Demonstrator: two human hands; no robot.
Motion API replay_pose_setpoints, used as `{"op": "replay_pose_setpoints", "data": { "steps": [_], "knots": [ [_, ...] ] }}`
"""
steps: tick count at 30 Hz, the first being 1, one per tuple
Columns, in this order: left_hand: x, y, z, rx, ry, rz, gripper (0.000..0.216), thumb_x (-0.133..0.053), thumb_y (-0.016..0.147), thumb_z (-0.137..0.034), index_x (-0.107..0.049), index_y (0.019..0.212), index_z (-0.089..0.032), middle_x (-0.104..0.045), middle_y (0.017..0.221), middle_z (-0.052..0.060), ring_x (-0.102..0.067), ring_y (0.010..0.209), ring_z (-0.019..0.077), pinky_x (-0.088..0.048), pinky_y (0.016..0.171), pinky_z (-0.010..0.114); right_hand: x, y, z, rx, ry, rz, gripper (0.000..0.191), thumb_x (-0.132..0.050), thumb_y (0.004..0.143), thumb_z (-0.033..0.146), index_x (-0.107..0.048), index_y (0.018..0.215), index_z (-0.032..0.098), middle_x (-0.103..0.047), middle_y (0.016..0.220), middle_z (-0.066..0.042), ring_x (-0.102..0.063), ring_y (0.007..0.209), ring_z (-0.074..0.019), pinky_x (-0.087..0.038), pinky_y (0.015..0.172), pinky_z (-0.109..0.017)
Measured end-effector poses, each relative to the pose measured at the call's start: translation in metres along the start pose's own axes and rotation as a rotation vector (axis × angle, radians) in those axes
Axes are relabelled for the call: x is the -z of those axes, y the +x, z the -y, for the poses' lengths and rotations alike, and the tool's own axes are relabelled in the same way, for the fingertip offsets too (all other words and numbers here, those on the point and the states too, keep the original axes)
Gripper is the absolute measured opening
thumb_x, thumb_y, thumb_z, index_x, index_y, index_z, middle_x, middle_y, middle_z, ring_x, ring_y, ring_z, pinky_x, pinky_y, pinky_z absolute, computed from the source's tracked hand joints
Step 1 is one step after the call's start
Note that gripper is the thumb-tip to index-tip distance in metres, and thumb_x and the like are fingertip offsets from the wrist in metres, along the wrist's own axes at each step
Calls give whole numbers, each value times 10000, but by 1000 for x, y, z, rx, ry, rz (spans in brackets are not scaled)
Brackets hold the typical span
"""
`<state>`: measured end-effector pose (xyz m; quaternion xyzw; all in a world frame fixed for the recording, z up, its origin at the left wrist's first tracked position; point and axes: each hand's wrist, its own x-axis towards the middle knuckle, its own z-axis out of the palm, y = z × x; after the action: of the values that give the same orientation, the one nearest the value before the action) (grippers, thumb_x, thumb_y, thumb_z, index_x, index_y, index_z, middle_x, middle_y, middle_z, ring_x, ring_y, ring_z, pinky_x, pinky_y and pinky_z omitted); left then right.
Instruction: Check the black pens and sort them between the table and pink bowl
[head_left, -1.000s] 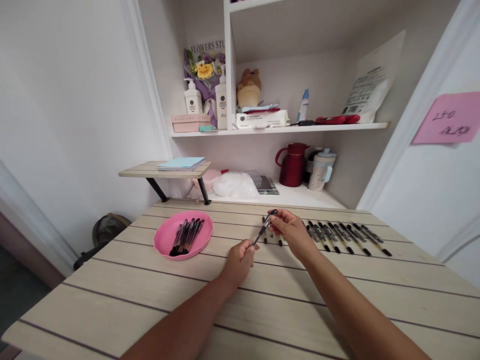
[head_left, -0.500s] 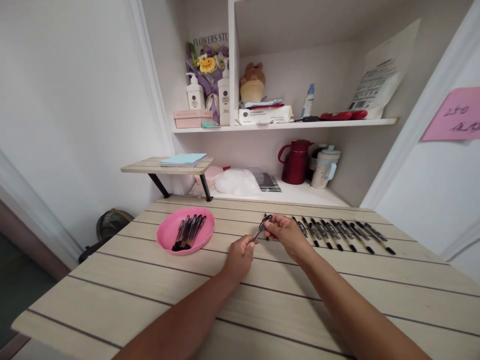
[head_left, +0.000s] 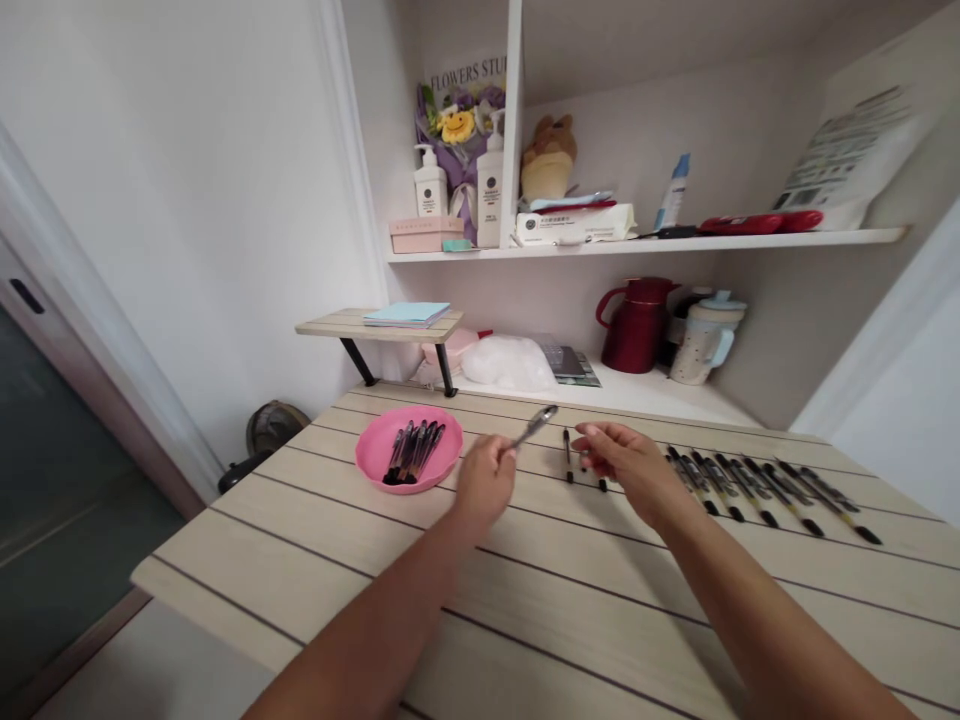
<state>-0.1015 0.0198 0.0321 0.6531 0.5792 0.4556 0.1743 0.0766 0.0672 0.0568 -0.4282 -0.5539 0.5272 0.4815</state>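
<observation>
Tilted up to the right, a pen with a dark, glossy clip end sticks out of my left hand, whose fingers are closed around its lower part. My right hand hovers just above the table to the right, its fingers apart and no object visible in them. Beside its fingertips lies a slim dark pen part, and another black-ended piece is partly covered by that hand. The pink bowl left of my left hand contains several pens.
Several pen parts lie in a row on the slatted wooden table, right of my right hand. Behind stand a small raised stand with blue paper, a red jug and a pale cup.
My hands have come apart: the right one has let go of the pen and moved right, toward the pen parts. The left one keeps the pen. The view has turned left.
</observation>
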Motion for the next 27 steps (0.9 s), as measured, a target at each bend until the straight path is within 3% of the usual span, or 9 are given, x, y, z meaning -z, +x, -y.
{"op": "replay_pose_setpoints", "data": {
  "steps": [2, 5, 8, 11, 14, 17, 20, 23, 27],
  "knots": [
    [31, 11, -2, 10, 190, -137, 235, -418, 780, -257, -628, 854, -184, -613, 840, 52, -540, 792, 157, -389, 702, 250, 7, 2, 2, 2, -19, -23, 341, -612, 655, 471, -606, 820, 173, -654, 754, -42, -534, 521, -90, -376, 452, -208],
    [83, 23, 3, 177, 508, -294, 244, -452, 760, -292, -654, 879, -223, -622, 927, 68, -550, 843, 185, -380, 680, 262, 16, 5, 6, 2, -26, -70, 338, -621, 655, 457, -620, 824, 164, -653, 730, -51, -527, 503, -88, -367, 425, -200],
    [118, 28, 17, 500, 685, -179, 224, -461, 754, -320, -660, 777, -221, -653, 777, 73, -581, 756, 204, -369, 595, 262, 26, 8, 9, 12, -32, -139, 297, -623, 659, 432, -625, 797, 169, -654, 719, -49, -520, 486, -85, -368, 415, -202],
    [128, 27, 30, 596, 713, -99, 199, -511, 716, -278, -627, 595, -171, -619, 576, 94, -585, 623, 210, -364, 565, 268, 36, 11, 12, 18, -49, -210, 240, -625, 656, 394, -619, 759, 178, -656, 714, -48, -522, 483, -90, -371, 416, -209],
    [125, 25, 35, 606, 726, -86, 176, -553, 681, -240, -587, 530, -156, -592, 521, 96, -583, 603, 211, -368, 571, 269, 46, 14, 11, 37, -53, -236, 209, -623, 652, 372, -609, 737, 182, -657, 711, -51, -527, 485, -95, -367, 412, -211],
    [120, 27, 31, 577, 731, -104, 156, -549, 702, -283, -609, 630, -158, -616, 615, 97, -583, 649, 207, -375, 588, 268, 53, 19, 7, 40, -73, -261, 212, -627, 642, 371, -605, 728, 178, -655, 705, -54, -525, 478, -93, -361, 408, -207],
    [107, 29, 21, 326, 641, -148, 210, -498, 748, -322, -618, 794, -156, -629, 798, 108, -572, 726, 203, -382, 624, 278, 54, 24, -3, 49, -158, -273, 228, -615, 644, 381, -606, 731, 170, -649, 680, -56, -531, 476, -105, -357, 403, -212],
    [72, 29, 7, 74, 514, -69, 192, -462, 771, -280, -620, 828, -187, -634, 854, 59, -561, 793, 167, -386, 689, 253, 51, 28, -15, 118, -445, -241, 234, -535, 702, 383, -612, 724, 163, -635, 605, -41, -536, 466, -121, -376, 427, -228],
    [6, 32, -11, -24, 373, 227, 215, -467, 776, -305, -616, 884, -196, -641, 877, 63, -569, 809, 182, -392, 718, 265, 42, 28, -28, 190, -920, -159, 243, -440, 758, 307, -639, 728, 170, -634, 575, -36, -581, 550, -155, -402, 520, -245]
  ]
}}
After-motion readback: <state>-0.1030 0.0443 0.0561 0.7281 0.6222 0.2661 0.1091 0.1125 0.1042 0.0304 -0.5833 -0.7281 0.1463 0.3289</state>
